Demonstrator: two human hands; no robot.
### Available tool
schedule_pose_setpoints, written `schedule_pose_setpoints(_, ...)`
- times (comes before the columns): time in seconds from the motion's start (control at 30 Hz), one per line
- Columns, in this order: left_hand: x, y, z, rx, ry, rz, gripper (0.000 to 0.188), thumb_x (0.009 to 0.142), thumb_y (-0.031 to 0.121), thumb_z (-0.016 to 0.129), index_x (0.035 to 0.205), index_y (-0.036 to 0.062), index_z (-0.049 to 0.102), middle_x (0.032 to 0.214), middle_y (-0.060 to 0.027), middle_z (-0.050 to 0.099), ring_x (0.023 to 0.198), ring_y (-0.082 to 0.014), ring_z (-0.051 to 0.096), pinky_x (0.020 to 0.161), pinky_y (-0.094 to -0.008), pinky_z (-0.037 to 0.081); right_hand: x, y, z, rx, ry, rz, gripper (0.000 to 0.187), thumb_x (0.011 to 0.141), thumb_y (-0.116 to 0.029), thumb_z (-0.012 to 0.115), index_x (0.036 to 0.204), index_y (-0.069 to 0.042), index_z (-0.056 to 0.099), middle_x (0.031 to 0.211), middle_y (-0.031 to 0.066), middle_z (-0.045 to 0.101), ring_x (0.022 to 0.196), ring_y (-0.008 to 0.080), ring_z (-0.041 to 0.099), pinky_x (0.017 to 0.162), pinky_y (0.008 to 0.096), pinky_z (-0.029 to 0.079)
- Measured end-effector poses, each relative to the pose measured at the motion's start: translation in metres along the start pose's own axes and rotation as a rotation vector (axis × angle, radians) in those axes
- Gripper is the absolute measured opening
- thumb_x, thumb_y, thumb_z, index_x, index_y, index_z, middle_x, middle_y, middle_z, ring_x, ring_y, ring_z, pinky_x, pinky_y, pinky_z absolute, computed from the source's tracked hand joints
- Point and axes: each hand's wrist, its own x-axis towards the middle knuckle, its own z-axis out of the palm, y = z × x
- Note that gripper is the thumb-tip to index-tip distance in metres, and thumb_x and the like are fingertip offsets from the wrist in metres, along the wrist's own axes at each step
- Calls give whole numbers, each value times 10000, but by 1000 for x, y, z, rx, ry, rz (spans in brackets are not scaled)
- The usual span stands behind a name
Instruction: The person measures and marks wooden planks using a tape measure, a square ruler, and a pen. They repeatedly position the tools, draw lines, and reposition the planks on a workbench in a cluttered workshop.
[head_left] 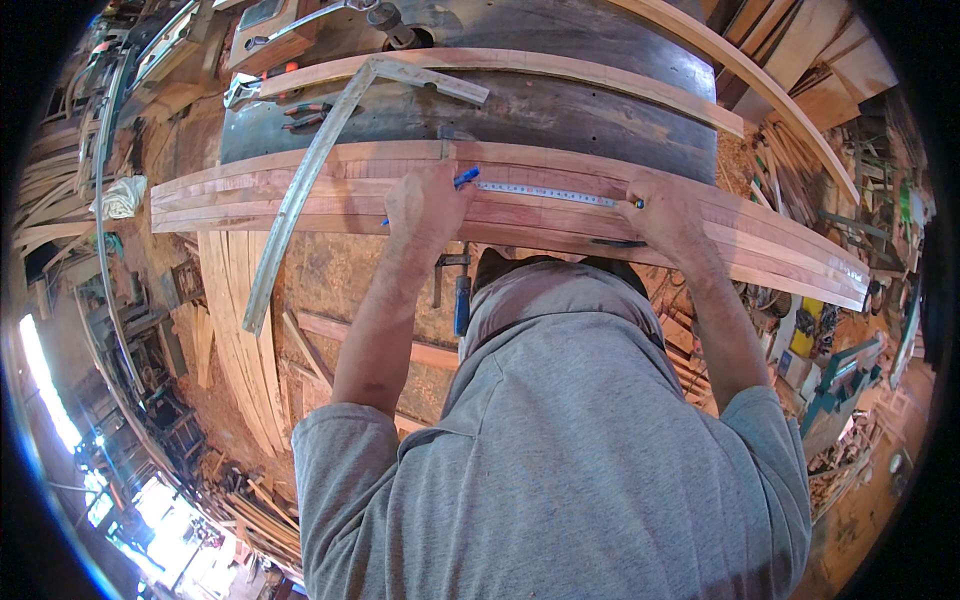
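Several reddish wooden boards [330, 158] lie side by side across the bench in front of me. A thin tape measure blade [545, 192] stretches along them between my two hands. My left hand [430, 205] is closed round a slim blue pen [467, 177] and rests on the boards at the blade's left end. At the other end, my right hand [668, 215] pinches the tape measure; most of what lies inside its fingers is hidden. A large metal square [312, 170] lies across the boards left of my left hand. Near my right hand rests a thin dark object [618, 243].
A clamp with a blue handle [462, 305] hangs at the boards' near edge. Beyond lie a dark metal tabletop [560, 115], a long curved strip [570, 70] and pliers [305, 120]. Wood planks [240, 330] and scraps surround the floor.
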Motion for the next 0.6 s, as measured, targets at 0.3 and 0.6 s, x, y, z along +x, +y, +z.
schedule_pose_setpoints(0.3,-4,-3,0,-37,-25,-25,396,890,342,752,1168,63,706,1026,-190,754,1004,-389,721,861,-518,550,2,-1,-4,24,-7,-14,241,830,-238,796,799,-33,673,869,151,673,843,369,671,743,462,518)
schedule_pose_setpoints(0.6,-11,-3,-6,-376,134,-58,344,948,378,706,1121,84,751,945,-127,753,898,-273,731,794,-437,560,6,-1,-4,15,-84,54,230,833,-234,779,803,-29,677,927,143,675,931,352,667,798,462,516)
